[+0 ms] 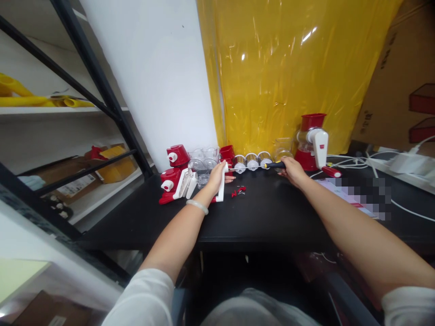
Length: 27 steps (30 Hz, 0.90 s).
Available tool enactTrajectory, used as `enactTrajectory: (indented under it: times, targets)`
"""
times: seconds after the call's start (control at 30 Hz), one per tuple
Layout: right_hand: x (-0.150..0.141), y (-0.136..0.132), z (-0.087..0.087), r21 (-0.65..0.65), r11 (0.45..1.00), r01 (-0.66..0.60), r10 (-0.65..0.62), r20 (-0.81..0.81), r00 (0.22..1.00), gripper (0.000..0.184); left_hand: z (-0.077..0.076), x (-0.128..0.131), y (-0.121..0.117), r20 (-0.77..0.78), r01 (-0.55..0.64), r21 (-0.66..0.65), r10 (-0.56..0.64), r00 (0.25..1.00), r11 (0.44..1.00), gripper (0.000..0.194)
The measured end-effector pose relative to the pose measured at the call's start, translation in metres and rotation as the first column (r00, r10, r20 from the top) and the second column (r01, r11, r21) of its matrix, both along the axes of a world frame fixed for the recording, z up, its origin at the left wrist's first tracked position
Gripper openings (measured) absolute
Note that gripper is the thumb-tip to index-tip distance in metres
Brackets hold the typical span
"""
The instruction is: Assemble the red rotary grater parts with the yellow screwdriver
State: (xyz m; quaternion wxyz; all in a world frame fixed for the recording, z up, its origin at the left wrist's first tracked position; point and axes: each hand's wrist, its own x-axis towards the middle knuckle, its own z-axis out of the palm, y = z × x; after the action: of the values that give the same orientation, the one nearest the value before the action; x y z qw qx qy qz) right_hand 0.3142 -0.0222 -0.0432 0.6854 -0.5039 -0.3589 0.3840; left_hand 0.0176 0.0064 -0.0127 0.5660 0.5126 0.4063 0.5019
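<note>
My left hand (217, 178) is closed around a white crank handle (221, 189) and holds it upright over the black table. In my right hand (291, 169) is a screwdriver (273, 165) with a black and yellow grip. Its long shaft lies level, pointing left, and the tip meets the top end of the crank handle. Whether it sits in a screw there I cannot tell. Small red parts and screws (239, 191) lie on the table between my hands. Just behind the shaft stand several metal grater drums (252, 161).
Red housings (172, 179), white handles (186, 183) and clear cups (204, 158) crowd the left. An assembled rotary grater (312, 142) stands at the back right, near white cables (356, 161) and a partly blurred sheet (350, 194). A shelf rack (115, 113) borders the table's left.
</note>
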Motion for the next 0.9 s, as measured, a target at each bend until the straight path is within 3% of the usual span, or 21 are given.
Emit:
enactTrajectory:
  times: [0.23, 0.33, 0.47, 0.57, 0.9]
  targets:
    - [-0.006, -0.005, 0.010, 0.024, 0.998, -0.055, 0.058, -0.186, 0.981, 0.003, -0.001, 0.000, 0.000, -0.021, 0.026, -0.004, -0.026, 0.999, 1.000, 0.042]
    - [-0.005, -0.002, 0.007, -0.045, 0.999, -0.016, 0.010, -0.142, 0.990, 0.014, -0.001, 0.001, 0.000, -0.007, 0.016, -0.017, -0.016, 1.000, 1.000, 0.044]
    - [-0.002, 0.002, 0.001, -0.077, 0.995, 0.057, -0.054, 0.035, 0.998, 0.031, 0.000, 0.001, -0.001, -0.021, 0.023, -0.010, -0.023, 1.000, 1.000, 0.041]
    - [-0.001, 0.002, -0.001, -0.054, 0.997, 0.056, -0.052, 0.068, 0.996, 0.028, 0.002, 0.001, -0.002, -0.027, 0.026, -0.009, -0.026, 0.999, 1.000, 0.043]
    - [-0.003, 0.001, 0.004, 0.058, 0.996, -0.071, 0.075, -0.069, 0.995, 0.009, 0.003, 0.000, -0.003, -0.005, 0.033, -0.014, -0.034, 0.999, 0.999, 0.044]
